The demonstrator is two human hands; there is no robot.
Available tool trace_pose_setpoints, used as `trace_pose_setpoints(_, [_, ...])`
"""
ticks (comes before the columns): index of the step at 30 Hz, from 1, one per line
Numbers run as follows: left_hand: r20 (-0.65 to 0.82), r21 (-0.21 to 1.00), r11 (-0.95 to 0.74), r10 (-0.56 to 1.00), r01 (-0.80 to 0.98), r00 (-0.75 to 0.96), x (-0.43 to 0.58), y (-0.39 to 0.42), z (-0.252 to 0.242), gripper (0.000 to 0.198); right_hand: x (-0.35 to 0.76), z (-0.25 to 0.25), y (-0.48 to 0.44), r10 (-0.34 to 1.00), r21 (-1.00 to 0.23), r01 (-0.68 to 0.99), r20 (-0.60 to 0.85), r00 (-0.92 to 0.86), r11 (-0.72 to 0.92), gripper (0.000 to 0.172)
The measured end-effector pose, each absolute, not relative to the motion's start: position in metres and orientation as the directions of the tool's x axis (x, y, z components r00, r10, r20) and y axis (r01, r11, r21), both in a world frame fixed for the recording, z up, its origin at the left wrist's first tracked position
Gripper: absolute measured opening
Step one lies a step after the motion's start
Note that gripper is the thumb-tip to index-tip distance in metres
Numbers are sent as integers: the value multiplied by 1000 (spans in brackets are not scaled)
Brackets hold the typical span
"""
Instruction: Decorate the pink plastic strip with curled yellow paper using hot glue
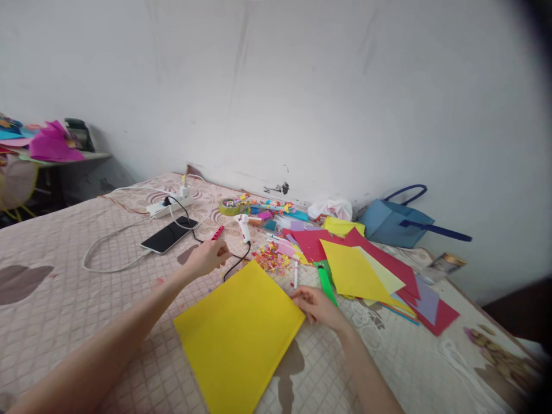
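Note:
A large yellow sheet (241, 336) lies on the bed-like quilted surface in front of me, with a fold or doubled edge along its lower right side. My left hand (207, 257) is closed above the sheet's far left edge. From its top sticks out a slim red-pink stick with light dots (218, 233); the rest is hidden by the fingers. At the sheet's right corner, my right hand (314, 305) pinches the edge between thumb and fingers. A white glue gun (244, 228) with a black cord stands just beyond my left hand.
Paper scraps (273, 259), a white pen (295, 274) and a green cutter (326, 284) lie beyond the sheet. Coloured sheets (357, 267) and a blue bag (394, 223) are at right. A phone (168, 234) and power strip (168, 205) with cables lie left.

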State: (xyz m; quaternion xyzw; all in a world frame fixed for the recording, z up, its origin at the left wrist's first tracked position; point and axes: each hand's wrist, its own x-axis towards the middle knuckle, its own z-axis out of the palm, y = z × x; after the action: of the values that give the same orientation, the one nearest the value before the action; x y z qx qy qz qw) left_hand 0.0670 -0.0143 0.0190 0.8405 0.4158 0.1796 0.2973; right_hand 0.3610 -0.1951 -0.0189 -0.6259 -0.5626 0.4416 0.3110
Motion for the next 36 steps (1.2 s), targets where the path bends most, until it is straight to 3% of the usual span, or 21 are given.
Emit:
trace_pose_setpoints(3, [146, 605, -528, 809, 596, 569, 74, -24, 22, 21, 361, -4, -169, 994, -836, 545, 0, 113, -62, 34])
trace_pose_setpoints(8, [222, 576, -599, 770, 556, 599, 87, -37, 19, 16, 367, 29, -83, 990, -783, 620, 39, 137, -55, 51])
trace_pose_setpoints(12, [243, 567, -638, 734, 521, 634, 92, -44, 17, 17, 372, 39, -38, 976, -740, 669, 95, 197, -63, 43])
trace_pose_setpoints(15, [246, 528, -686, 687, 500, 683, 96, -54, 18, 22, 376, 30, -48, 944, -685, 727, 201, 262, -55, 22])
trace_pose_setpoints(17, [237, 465, -714, 671, 524, 703, 99, -64, 18, 29, 378, 19, -72, 906, -636, 770, 290, 307, -57, 18])
trace_pose_setpoints(20, [236, 380, -737, 661, 559, 712, 105, -80, 16, 43, 385, 2, -118, 844, -583, 807, 384, 375, -92, 22])
trace_pose_setpoints(23, [255, 338, -802, 582, 493, 772, 109, -93, 12, 48, 400, -7, -160, 774, -571, 806, 439, 457, -153, 38])
trace_pose_setpoints(28, [288, 304, -878, 456, 371, 842, 109, -100, 5, 34, 446, -1, -196, 677, -597, 756, 441, 589, -269, 48])
trace_pose_setpoints(31, [300, 300, -883, 447, 361, 843, 108, -98, 3, 33, 470, 2, -207, 664, -585, 743, 418, 620, -326, 45])
trace_pose_setpoints(36, [315, 283, -898, 420, 338, 852, 107, -95, 1, 32, 478, 0, -216, 827, -491, 813, 279, 489, -314, 29])
